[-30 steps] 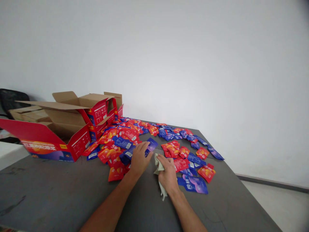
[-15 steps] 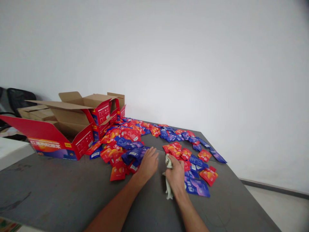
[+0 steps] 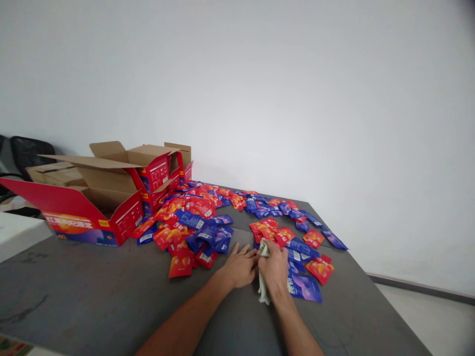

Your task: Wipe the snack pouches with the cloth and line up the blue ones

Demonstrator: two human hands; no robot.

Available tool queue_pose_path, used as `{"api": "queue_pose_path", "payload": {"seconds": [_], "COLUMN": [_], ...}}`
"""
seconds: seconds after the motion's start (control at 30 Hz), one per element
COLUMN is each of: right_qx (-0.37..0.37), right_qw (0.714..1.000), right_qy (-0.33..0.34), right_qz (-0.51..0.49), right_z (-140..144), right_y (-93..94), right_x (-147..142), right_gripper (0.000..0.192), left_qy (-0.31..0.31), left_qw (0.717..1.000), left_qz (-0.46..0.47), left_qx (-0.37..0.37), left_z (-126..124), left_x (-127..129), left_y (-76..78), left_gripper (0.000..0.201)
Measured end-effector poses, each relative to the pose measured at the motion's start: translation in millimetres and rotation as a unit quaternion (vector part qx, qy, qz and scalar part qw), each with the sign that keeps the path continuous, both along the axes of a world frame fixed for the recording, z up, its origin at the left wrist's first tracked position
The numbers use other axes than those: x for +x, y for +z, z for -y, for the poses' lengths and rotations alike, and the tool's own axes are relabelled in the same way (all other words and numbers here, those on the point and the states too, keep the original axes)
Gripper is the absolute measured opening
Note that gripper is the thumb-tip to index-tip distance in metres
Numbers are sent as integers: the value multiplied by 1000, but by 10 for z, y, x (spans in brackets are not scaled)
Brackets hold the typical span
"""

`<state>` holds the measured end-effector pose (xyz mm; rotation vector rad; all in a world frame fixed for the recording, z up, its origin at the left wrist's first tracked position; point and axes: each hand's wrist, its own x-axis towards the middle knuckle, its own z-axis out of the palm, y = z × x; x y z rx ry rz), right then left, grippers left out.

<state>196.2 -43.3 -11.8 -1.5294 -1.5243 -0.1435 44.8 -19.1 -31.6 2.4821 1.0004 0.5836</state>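
A pale, crumpled cloth (image 3: 263,287) is gripped in my right hand (image 3: 273,266), low over the grey table among the packets on the right. My left hand (image 3: 239,267) lies beside it with its fingers spread, its fingertips close to the cloth and the right hand. To the left of the hands is a pile of blue packets (image 3: 213,237) and red-orange packets (image 3: 181,264). By the right hand lie more red packets (image 3: 321,269) and a large blue packet (image 3: 306,288), partly overlapping one another. Part of the cloth is hidden under the right hand.
Open red-and-blue cartons (image 3: 83,222) stand on the left side of the grey table (image 3: 111,306). More packets (image 3: 265,205) run along the back edge by the white wall (image 3: 260,99). A black chair (image 3: 31,153) and a white surface (image 3: 22,230) are at far left.
My left hand has moved right and toward me, from beside the blue packets to beside the right hand. The right hand with the cloth has shifted slightly right.
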Motion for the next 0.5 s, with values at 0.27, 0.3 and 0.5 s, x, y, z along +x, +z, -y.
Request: {"api": "queue_pose_path", "payload": {"seconds": [0.27, 0.3, 0.5], "right_qx": [-64, -64, -115], "right_qw": [998, 998, 993], "right_qy": [-5, -2, 6], "right_qz": [12, 15, 18], "right_z": [-18, -15, 31], "right_y": [-54, -53, 3], "right_x": [-2, -18, -133], "right_gripper": [59, 60, 61], "left_qy": [176, 182, 129], "left_qw": [979, 976, 992], "left_qz": [93, 111, 10], "left_qx": [36, 34, 3], "left_z": [-65, -70, -71], "left_x": [-278, -277, -178], "left_y": [27, 31, 75], "left_gripper": [16, 17, 46]}}
